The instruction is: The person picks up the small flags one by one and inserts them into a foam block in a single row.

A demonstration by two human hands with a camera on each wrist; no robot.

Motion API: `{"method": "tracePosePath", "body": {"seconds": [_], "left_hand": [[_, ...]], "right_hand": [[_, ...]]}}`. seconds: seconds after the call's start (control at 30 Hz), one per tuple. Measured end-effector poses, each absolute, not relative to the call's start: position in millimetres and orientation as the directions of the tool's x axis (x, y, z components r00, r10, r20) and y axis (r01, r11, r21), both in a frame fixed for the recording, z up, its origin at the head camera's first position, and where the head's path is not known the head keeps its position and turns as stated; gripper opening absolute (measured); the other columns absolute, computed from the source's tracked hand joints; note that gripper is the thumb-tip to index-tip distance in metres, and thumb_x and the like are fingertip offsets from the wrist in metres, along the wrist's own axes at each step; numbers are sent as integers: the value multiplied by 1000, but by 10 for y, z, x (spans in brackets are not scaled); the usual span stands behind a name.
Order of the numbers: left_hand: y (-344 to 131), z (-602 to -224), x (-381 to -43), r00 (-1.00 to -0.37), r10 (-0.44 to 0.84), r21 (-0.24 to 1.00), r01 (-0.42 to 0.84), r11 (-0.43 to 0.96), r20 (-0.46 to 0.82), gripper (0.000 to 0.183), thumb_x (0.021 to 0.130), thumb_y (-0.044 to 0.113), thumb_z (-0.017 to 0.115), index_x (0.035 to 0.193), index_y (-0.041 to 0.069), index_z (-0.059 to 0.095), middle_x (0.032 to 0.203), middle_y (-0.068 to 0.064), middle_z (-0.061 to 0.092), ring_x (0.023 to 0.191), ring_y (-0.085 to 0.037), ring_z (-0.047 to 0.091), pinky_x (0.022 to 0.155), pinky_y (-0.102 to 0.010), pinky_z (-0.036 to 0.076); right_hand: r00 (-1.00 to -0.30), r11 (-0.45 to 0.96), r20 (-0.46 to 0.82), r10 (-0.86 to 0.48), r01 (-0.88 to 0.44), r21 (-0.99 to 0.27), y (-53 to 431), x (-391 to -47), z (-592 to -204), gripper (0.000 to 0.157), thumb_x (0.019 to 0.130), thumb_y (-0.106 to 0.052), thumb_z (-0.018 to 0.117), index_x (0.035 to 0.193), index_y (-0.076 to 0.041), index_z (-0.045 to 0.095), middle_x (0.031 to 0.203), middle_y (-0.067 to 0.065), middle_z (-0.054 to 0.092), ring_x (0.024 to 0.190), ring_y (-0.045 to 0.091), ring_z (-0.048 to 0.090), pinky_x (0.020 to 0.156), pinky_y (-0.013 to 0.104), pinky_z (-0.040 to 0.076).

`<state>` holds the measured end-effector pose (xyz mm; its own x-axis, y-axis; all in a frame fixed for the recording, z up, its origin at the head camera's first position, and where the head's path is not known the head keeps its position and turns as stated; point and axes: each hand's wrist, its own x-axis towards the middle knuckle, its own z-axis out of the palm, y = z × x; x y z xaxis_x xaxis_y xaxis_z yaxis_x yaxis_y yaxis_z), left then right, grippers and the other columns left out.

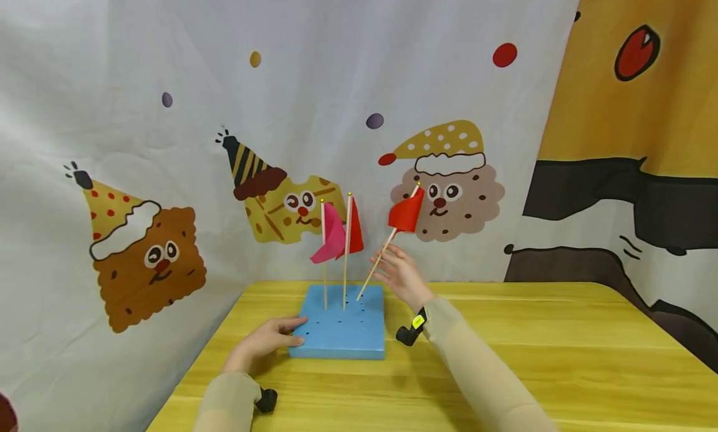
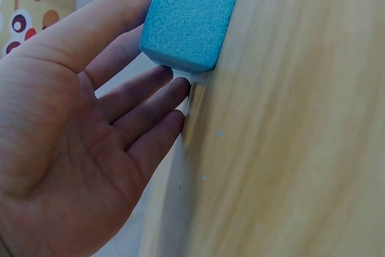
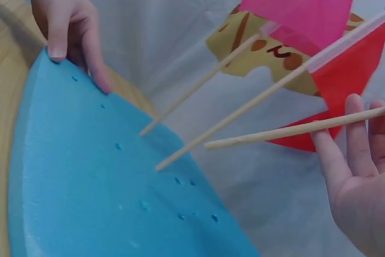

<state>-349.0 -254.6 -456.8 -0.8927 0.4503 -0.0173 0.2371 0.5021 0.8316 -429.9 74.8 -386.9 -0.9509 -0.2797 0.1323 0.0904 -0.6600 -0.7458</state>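
A blue foam board (image 1: 336, 343) with small holes lies on the table. Two flags on wooden sticks stand upright in it, a pink flag (image 1: 331, 237) and a red flag (image 1: 354, 229). My right hand (image 1: 405, 276) holds a second red flag (image 1: 406, 214) by its stick, which slants down toward the board. In the right wrist view the lower end of that stick (image 3: 240, 139) shows, close over the holes. My left hand (image 1: 266, 340) rests at the board's left edge, thumb and forefinger touching the top, the other fingers extended beside it.
The yellow wooden table (image 1: 533, 345) extends to the right of the board. Behind it hangs a white curtain (image 1: 336, 58) printed with cartoon biscuits. A dark wrist camera (image 1: 407, 335) sits beside the right wrist, and another wrist camera (image 1: 266, 401) at the left wrist.
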Motion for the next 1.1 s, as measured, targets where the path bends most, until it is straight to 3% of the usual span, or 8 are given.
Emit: {"method": "tracePosePath", "body": {"seconds": [0.13,0.33,0.53,0.8,1.1], "left_hand": [[-2553,-4572,-3497,-889,458,829,242,504,-19,57,81,32,62,133,18,43,141,-12,27,125,-32,28,95,-47,31],[-2546,-4574,-3497,-891,454,836,230,498,-25,57,81,32,63,132,18,43,140,-12,28,126,-32,27,95,-47,31],[-2541,-4559,-3494,-897,441,821,250,513,-2,57,80,32,64,132,16,44,139,-14,30,127,-33,24,96,-49,28],[-2543,-4584,-3483,-886,463,837,230,496,-31,58,82,32,62,134,16,41,141,-13,26,127,-32,23,96,-48,29],[-2520,-4556,-3476,-907,420,823,235,517,-5,58,79,31,65,131,15,45,139,-15,30,127,-34,22,97,-50,25]], "right_hand": [[-941,-645,173,-290,59,-762,673,-4301,-3919,27,90,-8,50,117,-8,50,106,12,53,112,33,46,96,53,25],[-908,-628,250,-337,19,-778,679,-4373,-4011,23,89,-14,53,111,-13,56,100,7,57,102,26,54,91,51,35],[-915,-696,209,-345,100,-711,727,-4385,-3954,26,92,-8,46,117,-10,48,99,6,56,108,29,47,98,53,22],[-889,-670,222,-400,119,-732,784,-4414,-4070,26,93,-8,43,118,-11,49,108,8,53,111,29,45,97,51,27],[-936,-637,121,-331,128,-760,780,-4435,-4062,29,90,-9,49,119,-10,49,111,12,52,123,36,31,98,53,23]]}}
